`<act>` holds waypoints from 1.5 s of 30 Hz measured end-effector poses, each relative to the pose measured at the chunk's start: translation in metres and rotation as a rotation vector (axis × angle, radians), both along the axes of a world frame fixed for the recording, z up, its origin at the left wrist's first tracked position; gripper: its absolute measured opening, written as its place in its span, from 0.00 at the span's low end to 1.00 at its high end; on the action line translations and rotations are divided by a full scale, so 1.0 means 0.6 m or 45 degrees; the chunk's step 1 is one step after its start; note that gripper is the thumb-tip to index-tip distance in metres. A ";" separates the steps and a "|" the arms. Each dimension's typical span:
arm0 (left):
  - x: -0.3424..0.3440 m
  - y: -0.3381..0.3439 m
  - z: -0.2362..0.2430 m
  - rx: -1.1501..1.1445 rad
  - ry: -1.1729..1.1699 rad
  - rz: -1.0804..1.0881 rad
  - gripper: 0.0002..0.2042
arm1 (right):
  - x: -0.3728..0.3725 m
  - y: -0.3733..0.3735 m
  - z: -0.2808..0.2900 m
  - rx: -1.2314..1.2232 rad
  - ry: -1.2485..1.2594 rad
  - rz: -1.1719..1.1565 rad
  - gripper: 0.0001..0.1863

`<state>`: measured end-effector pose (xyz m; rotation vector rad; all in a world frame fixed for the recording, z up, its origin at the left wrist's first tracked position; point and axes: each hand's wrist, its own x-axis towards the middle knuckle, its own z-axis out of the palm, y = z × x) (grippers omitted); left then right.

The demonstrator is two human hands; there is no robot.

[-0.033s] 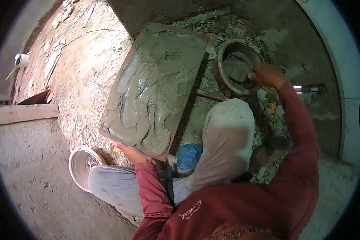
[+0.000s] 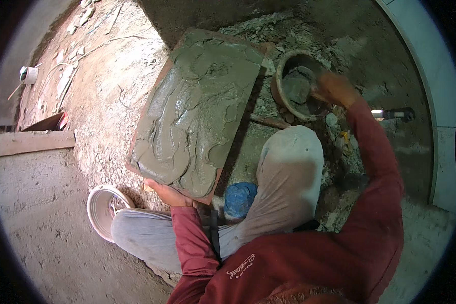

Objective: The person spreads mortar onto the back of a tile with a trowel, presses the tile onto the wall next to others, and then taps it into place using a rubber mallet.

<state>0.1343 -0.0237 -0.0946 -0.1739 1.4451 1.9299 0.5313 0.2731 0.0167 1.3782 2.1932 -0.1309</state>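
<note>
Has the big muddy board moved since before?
No, the muddy board shows no visible shift either way against the wooden plank at the left.

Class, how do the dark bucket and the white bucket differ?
The dark bucket holds grey mix; the white bucket holds small scraps, too unclear to name.
The right hand is at the dark bucket; no hand touches the white bucket beside the left knee.
The dark bucket's rim is grimy; the white bucket's looks cleaner.
Both are round and open-topped.
</note>
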 end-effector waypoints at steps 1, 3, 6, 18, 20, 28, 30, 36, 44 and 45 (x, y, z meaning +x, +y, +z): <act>0.002 0.003 0.007 -0.016 -0.012 0.025 0.38 | -0.024 0.033 -0.016 0.151 0.258 0.014 0.26; -0.003 -0.001 0.011 -0.027 0.014 0.040 0.38 | -0.092 0.119 -0.047 0.221 0.736 0.005 0.30; 0.012 0.018 0.014 -0.010 -0.048 -0.023 0.38 | -0.143 0.268 -0.128 0.252 1.080 -0.051 0.37; -0.008 -0.038 0.060 0.486 -0.536 -0.135 0.44 | -0.226 0.252 -0.112 -0.448 0.963 -0.585 0.34; -0.031 -0.079 0.093 0.495 -0.659 -0.230 0.45 | -0.234 0.221 -0.037 -0.614 1.045 -0.676 0.37; -0.051 -0.089 0.387 0.405 -0.738 -0.266 0.42 | -0.075 0.106 0.355 -0.920 1.631 -1.240 0.38; -0.062 -0.089 0.492 0.405 -0.737 -0.376 0.42 | -0.040 0.053 0.490 -1.087 1.881 -1.339 0.41; -0.120 -0.141 0.713 0.275 -0.450 -0.558 0.39 | -0.063 -0.158 0.824 -1.164 2.982 -1.775 0.32; -0.236 -0.196 1.120 -0.020 -0.246 -0.554 0.40 | -0.161 -0.260 0.986 -1.577 3.468 -1.701 0.34; -0.238 -0.199 1.154 -0.033 -0.226 -0.586 0.40 | -0.177 -0.270 1.016 -1.538 3.430 -1.779 0.35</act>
